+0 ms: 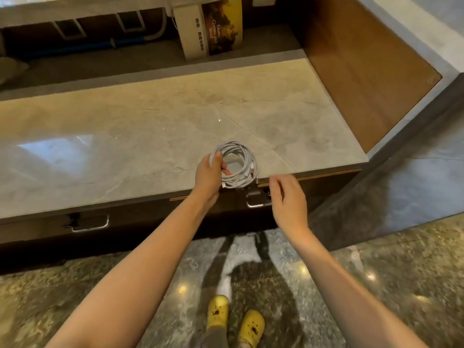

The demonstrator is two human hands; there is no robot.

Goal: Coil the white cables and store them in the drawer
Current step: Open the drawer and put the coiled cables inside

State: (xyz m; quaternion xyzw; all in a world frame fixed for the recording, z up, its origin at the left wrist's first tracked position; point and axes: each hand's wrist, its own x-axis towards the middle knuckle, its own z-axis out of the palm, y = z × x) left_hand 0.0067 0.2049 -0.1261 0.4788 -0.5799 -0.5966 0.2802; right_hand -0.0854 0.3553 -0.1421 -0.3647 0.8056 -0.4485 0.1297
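Thumb and curled fingers of left hand [209, 172] wrapped round the left side of the coil [241, 159] of white cables: thumb across the top of the strands, fingers hooked through the hole. Holds the coil right at the near edge of the stone counter [125, 146]; resting on it or lifted just clear, cannot tell.

Looks light, soft and springy, apt to fan out or loosen once let go. Best taken across all the loops at once, as now, never by one strand or by the plugs at the near side. Smooth jacket, probably a little slippery.

Right hand [286, 194] just right of the coil, blurred, fingers spread and relaxed, holding nothing, close beside the metal handle [257, 200] of the right drawer [326, 182]. Drawer front apparently closed. Seems past the coiling; next, probably, pulling that drawer open.

Further left, a second handle [90, 224]. Far beyond the counter, a book [222, 26] standing in a lower recess. Near and below, yellow shoes [218, 312] on a speckled floor [75, 297].
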